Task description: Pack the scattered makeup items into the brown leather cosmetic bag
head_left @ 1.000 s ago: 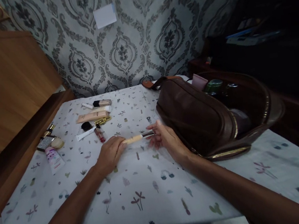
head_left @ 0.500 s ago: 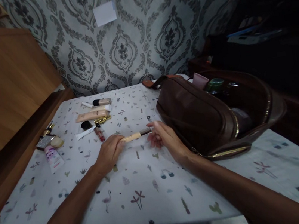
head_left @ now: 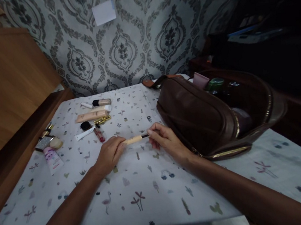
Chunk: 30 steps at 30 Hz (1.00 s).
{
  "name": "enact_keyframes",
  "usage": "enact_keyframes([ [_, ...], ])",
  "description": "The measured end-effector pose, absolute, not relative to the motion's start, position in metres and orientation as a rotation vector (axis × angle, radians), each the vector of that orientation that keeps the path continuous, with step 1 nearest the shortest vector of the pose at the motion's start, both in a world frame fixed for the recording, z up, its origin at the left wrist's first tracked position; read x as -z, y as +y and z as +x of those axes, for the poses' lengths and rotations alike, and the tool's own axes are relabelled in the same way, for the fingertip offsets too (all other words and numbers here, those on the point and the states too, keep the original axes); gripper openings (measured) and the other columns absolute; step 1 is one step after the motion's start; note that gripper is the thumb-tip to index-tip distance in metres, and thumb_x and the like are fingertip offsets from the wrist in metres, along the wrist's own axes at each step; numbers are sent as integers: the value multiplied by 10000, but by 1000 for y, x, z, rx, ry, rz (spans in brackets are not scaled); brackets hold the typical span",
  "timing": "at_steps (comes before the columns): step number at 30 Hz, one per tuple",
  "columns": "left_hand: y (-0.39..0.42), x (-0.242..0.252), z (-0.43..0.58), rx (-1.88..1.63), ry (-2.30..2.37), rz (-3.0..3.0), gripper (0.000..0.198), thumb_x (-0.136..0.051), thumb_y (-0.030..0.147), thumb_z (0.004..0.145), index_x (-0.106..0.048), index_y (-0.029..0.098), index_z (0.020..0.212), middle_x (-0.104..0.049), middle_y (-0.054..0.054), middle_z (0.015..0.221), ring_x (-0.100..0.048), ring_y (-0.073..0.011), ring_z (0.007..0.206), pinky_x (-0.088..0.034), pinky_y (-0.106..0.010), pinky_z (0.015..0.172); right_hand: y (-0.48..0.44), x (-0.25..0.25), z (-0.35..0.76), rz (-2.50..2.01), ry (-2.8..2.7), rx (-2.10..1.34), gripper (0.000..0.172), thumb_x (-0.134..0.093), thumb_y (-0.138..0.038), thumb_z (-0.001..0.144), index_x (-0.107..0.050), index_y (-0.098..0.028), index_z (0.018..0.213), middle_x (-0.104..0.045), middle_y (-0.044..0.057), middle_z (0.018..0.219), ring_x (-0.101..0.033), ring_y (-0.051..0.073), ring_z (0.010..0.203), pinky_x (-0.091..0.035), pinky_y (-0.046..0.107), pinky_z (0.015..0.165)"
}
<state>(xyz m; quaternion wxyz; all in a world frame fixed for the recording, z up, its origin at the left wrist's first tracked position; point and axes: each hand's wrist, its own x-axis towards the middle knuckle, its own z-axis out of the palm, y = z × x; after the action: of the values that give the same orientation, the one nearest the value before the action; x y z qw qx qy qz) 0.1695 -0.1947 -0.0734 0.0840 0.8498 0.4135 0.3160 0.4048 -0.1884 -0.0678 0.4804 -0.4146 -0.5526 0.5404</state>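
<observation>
The left hand [head_left: 110, 155] and right hand [head_left: 165, 138] are gripping opposite ends of a pale stick [head_left: 133, 140] over the cloth-covered counter [head_left: 165, 205]; a brown bag [head_left: 193, 115] is resting nearby, a patterned wall [head_left: 140, 49] rising behind.

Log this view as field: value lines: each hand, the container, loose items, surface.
Left hand: grips one end of a slim pale-yellow stick
Right hand: pinches the stick's dark end
Container: open brown leather-look bag with gold zips, on the right
Inside it: pink item, green item
Loose items, left: tan squeeze tube, slim gold tube, purple-and-white squeeze tube, others
Surface: patterned white tablecloth
</observation>
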Motion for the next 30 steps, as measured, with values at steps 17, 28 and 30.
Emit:
enact_keyframes([
  [17,-201,74,174,-1024,1232,2636,244,-442,372,1005,-608,218,1094,-682,-37,861,-648,-202,730,-512,-292,653,-201,36,416,-926,-1412,-1142,331,-616,-529,868,-559,-209,809,-532,-42,631,-512,108,535,-389,227,495],
  [28,-193,81,167,-942,1345,2561,335,-436,469,986,-593,237,1171,-714,-29,875,-718,-212,759,-592,-311,674,-242,-83,522,-965,-1473,-235,253,-637,-471,934,-679,-236,1017,-646,2,828,-629,134,718,-509,249,631],
  [30,-190,85,162,-897,1362,2564,329,-444,471,983,-604,250,1167,-734,-33,915,-735,-220,797,-610,-320,696,-245,-94,542,-981,-1460,-129,250,-637,-474,935,-675,-244,1024,-626,-16,793,-614,114,674,-505,232,604],
])
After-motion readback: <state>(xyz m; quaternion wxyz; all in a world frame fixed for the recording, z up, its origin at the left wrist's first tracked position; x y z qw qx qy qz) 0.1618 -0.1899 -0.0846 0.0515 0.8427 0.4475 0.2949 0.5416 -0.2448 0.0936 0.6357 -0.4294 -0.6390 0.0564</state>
